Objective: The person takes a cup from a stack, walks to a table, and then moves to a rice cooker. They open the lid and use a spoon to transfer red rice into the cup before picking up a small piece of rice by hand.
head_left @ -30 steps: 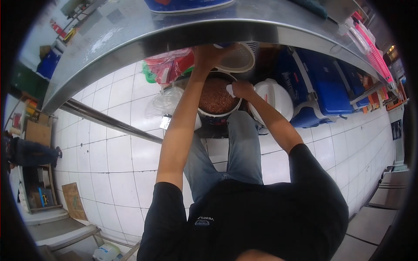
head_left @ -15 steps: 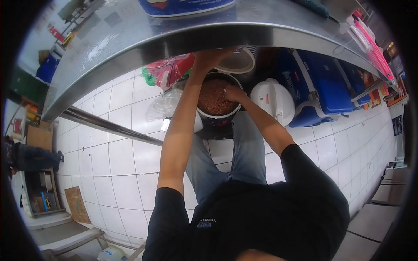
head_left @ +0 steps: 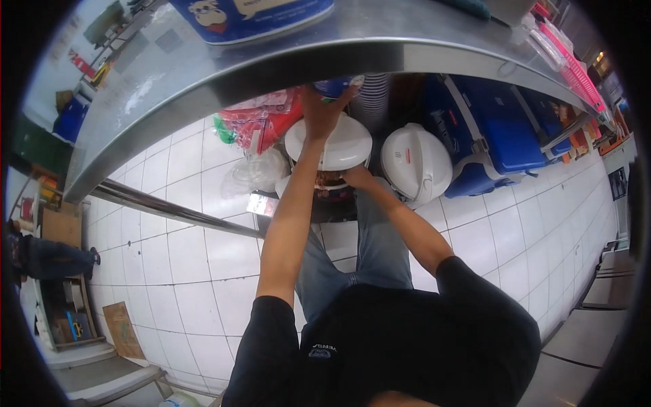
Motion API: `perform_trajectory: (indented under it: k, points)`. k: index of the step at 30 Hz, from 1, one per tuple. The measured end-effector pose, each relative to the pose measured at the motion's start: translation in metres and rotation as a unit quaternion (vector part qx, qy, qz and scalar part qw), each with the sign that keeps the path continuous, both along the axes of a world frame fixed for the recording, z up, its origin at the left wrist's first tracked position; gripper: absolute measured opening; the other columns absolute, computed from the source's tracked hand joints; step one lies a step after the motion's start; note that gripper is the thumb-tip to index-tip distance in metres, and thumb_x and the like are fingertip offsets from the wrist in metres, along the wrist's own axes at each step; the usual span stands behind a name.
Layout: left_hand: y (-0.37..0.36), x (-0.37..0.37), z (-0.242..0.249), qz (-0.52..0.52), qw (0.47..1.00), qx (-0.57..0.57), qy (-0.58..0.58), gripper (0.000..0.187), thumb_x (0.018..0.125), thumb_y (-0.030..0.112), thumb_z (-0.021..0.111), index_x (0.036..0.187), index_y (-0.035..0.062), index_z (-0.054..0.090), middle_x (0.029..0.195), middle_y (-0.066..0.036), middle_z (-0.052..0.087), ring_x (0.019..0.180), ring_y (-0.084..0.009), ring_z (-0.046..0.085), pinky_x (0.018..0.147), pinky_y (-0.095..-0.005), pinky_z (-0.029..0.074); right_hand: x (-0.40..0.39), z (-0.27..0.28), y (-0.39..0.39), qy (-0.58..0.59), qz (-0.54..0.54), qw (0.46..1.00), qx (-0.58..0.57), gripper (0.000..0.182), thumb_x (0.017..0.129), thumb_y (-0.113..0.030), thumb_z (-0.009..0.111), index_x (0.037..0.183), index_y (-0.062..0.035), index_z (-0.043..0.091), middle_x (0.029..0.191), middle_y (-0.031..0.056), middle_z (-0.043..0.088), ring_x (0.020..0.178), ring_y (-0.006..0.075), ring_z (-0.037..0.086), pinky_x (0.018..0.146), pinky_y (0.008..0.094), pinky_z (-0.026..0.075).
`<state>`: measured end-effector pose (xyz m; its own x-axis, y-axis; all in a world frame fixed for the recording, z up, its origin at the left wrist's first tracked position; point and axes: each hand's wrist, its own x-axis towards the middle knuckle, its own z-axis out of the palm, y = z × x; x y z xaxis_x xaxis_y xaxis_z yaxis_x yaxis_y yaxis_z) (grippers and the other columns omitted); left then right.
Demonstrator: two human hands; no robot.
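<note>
Under the worktop (head_left: 380,35), a round white lid (head_left: 347,146) is overhanging a pot (head_left: 333,194) of brown food (head_left: 329,178). The left hand (head_left: 324,114) is clasping a blue container (head_left: 332,89); the right hand's (head_left: 357,178) grip, at the opening, cannot be told.

At 12 o'clock the tabletop (head_left: 380,30) is smooth, shiny metal, its edge polished enough to mirror light; a glossy metal rail (head_left: 176,210) runs at 9. The white lid (head_left: 349,146), just past 12, looks like smooth plastic with a soft sheen. Crinkled clear plastic bag (head_left: 251,173) at 10, hard, smooth blue plastic cooler (head_left: 522,129) at 2. Black cloth shirt (head_left: 407,332) at 5, matt; denim jeans (head_left: 383,237) at 4, faded.
</note>
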<state>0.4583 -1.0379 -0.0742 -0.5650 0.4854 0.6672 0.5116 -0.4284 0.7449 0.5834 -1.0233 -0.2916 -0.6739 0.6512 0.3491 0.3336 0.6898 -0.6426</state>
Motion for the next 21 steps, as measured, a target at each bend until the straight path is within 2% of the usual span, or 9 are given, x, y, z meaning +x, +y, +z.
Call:
perform_trajectory:
  k: [4,5,8,11,14,15,18,20,21]
  points:
    - [-0.064,-0.017,0.005,-0.037,0.988,-0.077,-0.129,0.069,0.076,0.036,0.082,0.124,-0.0036,0.051,0.118,-0.016,0.061,0.109,-0.0255,0.058,0.094,-0.0361,0.043,0.005,0.04,0.003,-0.122,0.055,0.982,-0.13,0.041,0.087,-0.011,0.055,0.126,0.0004,0.053,0.132,0.0243,0.053,0.126,0.0385,0.047,0.108,0.0417,0.035]
    - [-0.079,-0.018,-0.002,-0.039,0.984,-0.083,-0.155,0.069,0.077,0.034,0.081,0.125,-0.004,0.051,0.119,-0.016,0.061,0.11,-0.0236,0.058,0.094,-0.0352,0.043,0.006,0.03,0.01,0.008,0.088,0.989,-0.118,0.041,0.086,-0.009,0.056,0.126,0.0004,0.053,0.133,0.0235,0.052,0.127,0.0369,0.046,0.108,0.0409,0.034]
    - [-0.128,-0.014,-0.05,0.001,0.966,-0.135,-0.222,0.066,0.083,0.027,0.077,0.132,-0.0047,0.046,0.124,-0.015,0.058,0.113,-0.0217,0.056,0.098,-0.0342,0.042,0.001,0.034,0.02,0.022,0.083,0.995,-0.056,0.042,0.085,-0.007,0.056,0.126,0.0002,0.053,0.131,0.0226,0.054,0.126,0.0359,0.047,0.108,0.0409,0.034]
    - [-0.169,0.002,-0.097,-0.006,0.94,-0.038,-0.339,0.064,0.087,0.021,0.073,0.136,-0.0045,0.042,0.129,-0.014,0.054,0.115,-0.0214,0.054,0.102,-0.0326,0.04,0.0,0.042,0.026,0.006,0.09,0.99,-0.113,0.045,0.084,-0.005,0.058,0.128,-0.0007,0.053,0.132,0.0221,0.053,0.127,0.036,0.047,0.108,0.041,0.034]
    - [-0.178,0.002,-0.118,-0.026,0.953,-0.11,-0.28,0.062,0.089,0.016,0.07,0.139,-0.0041,0.038,0.132,-0.013,0.051,0.116,-0.0211,0.053,0.103,-0.032,0.04,-0.006,0.055,0.035,0.017,0.138,0.99,-0.033,0.051,0.081,-0.006,0.064,0.13,-0.0011,0.052,0.134,0.0213,0.053,0.128,0.0354,0.046,0.109,0.0405,0.033]
    - [-0.175,0.003,-0.104,-0.052,0.939,-0.086,-0.329,0.063,0.089,0.019,0.071,0.138,-0.0047,0.039,0.131,-0.013,0.052,0.115,-0.0199,0.053,0.101,-0.0305,0.041,-0.007,0.05,0.043,0.041,0.158,0.986,-0.035,0.052,0.08,-0.007,0.066,0.13,-0.0011,0.052,0.135,0.0205,0.052,0.127,0.0345,0.047,0.109,0.0403,0.034]
    - [-0.16,-0.012,-0.09,-0.054,0.96,-0.135,-0.241,0.064,0.085,0.025,0.075,0.131,-0.0061,0.045,0.12,-0.013,0.059,0.108,-0.0191,0.057,0.096,-0.0303,0.044,0.0,0.074,0.047,0.095,0.16,0.973,-0.136,0.058,0.077,-0.011,0.072,0.131,-0.0019,0.052,0.132,0.0184,0.056,0.122,0.0329,0.052,0.104,0.0403,0.039]
    - [-0.155,-0.016,-0.084,-0.039,0.962,-0.16,-0.218,0.066,0.081,0.028,0.079,0.128,-0.0054,0.046,0.117,-0.014,0.061,0.105,-0.0203,0.058,0.093,-0.0312,0.045,-0.007,0.066,0.078,-0.065,0.142,0.978,-0.136,0.058,0.079,-0.015,0.072,0.132,-0.0028,0.053,0.126,0.0207,0.059,0.119,0.0336,0.054,0.103,0.042,0.04]
    - [-0.155,-0.015,-0.086,-0.031,0.964,-0.16,-0.212,0.068,0.08,0.029,0.08,0.128,-0.0053,0.046,0.117,-0.015,0.061,0.105,-0.0209,0.059,0.093,-0.0314,0.045,-0.008,0.048,0.083,0.01,0.135,0.991,-0.009,0.053,0.086,-0.028,0.066,0.131,-0.0031,0.054,0.104,0.0184,0.066,0.095,0.0284,0.063,0.082,0.0388,0.051]
